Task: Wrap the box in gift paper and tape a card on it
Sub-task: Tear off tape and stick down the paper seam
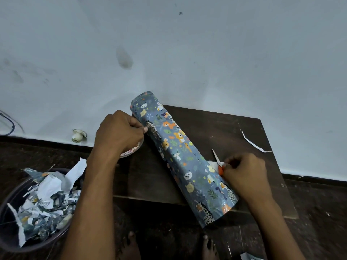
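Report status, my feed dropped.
Left hand pinching gift paper. Right hand gripping scissors. Tape roll under left hand.

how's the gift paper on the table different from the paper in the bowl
The gift paper on the table is one smooth, whole sheet curved into a long roll shape; the scraps in the bowl are torn, crumpled bits in a heap. Both hands touch the sheet, left hand and right hand; nothing touches the scraps. Both show a blue animal print with white backs.
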`<state>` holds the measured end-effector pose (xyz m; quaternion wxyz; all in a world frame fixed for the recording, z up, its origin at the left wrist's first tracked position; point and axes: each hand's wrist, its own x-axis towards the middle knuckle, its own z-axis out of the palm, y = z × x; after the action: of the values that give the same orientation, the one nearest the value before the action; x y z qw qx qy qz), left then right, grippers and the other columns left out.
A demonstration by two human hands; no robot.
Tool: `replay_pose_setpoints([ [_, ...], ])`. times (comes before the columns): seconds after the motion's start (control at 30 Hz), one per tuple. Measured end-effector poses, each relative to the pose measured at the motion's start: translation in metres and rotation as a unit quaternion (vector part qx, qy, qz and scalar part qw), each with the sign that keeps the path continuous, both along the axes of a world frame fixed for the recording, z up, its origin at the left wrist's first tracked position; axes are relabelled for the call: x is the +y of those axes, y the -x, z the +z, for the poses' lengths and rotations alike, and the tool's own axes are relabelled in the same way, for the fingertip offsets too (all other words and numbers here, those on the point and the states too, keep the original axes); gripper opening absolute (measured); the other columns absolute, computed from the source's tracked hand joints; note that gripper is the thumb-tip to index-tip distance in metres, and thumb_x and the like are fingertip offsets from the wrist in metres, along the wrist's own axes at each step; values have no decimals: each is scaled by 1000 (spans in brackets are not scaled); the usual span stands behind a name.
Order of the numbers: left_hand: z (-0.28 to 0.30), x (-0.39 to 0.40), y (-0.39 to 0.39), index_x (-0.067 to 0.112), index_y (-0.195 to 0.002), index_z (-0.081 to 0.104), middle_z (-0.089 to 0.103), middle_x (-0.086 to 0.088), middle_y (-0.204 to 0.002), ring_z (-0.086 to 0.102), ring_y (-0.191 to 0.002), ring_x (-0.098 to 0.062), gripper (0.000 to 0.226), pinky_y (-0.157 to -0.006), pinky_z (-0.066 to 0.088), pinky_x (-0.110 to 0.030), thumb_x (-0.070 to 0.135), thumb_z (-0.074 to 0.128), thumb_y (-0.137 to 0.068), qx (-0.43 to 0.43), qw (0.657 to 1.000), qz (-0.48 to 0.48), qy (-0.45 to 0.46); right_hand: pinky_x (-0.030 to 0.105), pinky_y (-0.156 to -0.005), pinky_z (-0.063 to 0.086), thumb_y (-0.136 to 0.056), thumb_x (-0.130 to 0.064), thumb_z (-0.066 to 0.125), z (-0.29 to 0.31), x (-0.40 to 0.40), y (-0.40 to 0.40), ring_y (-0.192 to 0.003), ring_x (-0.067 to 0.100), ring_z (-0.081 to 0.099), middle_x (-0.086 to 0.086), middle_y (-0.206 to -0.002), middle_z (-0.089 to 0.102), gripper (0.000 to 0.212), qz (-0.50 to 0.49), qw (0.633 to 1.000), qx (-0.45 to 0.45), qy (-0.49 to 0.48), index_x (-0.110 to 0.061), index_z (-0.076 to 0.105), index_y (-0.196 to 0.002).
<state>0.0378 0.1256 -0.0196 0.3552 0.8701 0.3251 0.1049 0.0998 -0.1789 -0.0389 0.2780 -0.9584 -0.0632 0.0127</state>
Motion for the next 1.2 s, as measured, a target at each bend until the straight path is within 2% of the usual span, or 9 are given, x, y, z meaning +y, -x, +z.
replay_pose_setpoints([
  [0.13,1,0,0,31,-68,76,69,6,-60,70,-77,-22,14,-80,58,-41,39,79,-80,1,1000,3,5,29,-62,48,-72,-18,80,6,-3,0,-64,10,61,-6,-65,64,8,6,1000,-4,11,-22,75,-77],
  [0.23,2,1,0,30,-69,77,69,6,-60,70,-77,-22,15,-79,57,-39,38,79,-81,1,1000,4,4,30,-60,48,-66,-31,81,6,-2,1,-69,19,64,-3,-66,66,13,10,998,21,66,-27,68,-69],
  [0.37,2,1,1,30,-70,78,70,4,-62,70,-77,-25,14,-80,59,-41,39,79,-81,-1,1000,0,13,29,-59,44,-63,-30,83,9,2,-2,-71,22,60,0,-72,66,17,10,994,60,92,-28,67,-68],
  [0.6,4,1,2,29,-69,77,69,5,-62,70,-77,-26,14,-80,59,-41,38,79,-81,0,1000,0,16,29,-70,41,-76,-31,79,16,8,-11,-94,31,65,8,-97,69,18,20,980,91,176,-26,77,-93],
  [0.87,4,2,2,29,-66,77,69,4,-61,70,-75,-26,18,-79,59,-41,40,80,-80,2,1000,-1,22,31,-68,47,-56,-38,68,22,13,-7,-83,36,62,9,-82,62,35,-25,974,106,201,-14,70,-82],
  [0.97,5,2,1,28,-66,77,67,8,-56,69,-74,-25,17,-78,59,-40,39,82,-78,4,1000,1,29,28,-58,42,-64,-31,78,24,14,-10,-68,30,60,7,-67,57,27,-30,980,92,173,-9,63,-67],
  [1.03,6,2,2,28,-68,77,68,7,-59,69,-78,-22,13,-79,58,-38,35,83,-77,4,1000,-3,28,24,-51,39,-65,-24,82,31,13,-15,-59,22,60,6,-59,61,21,-38,989,81,120,-9,67,-62],
  [1.1,7,3,2,29,-71,78,69,5,-64,69,-81,-20,9,-79,56,-36,32,83,-78,-1,1000,-3,31,23,-53,47,-70,-18,83,47,16,-19,-58,15,66,2,-58,69,8,-39,995,89,16,-14,77,-68],
  [1.2,7,4,3,29,-73,78,69,6,-65,69,-81,-18,7,-79,55,-33,29,83,-78,-7,999,-4,36,27,-53,56,-76,-6,81,74,30,-14,-51,16,68,7,-63,74,9,1,980,104,-172,-13,78,-72],
])
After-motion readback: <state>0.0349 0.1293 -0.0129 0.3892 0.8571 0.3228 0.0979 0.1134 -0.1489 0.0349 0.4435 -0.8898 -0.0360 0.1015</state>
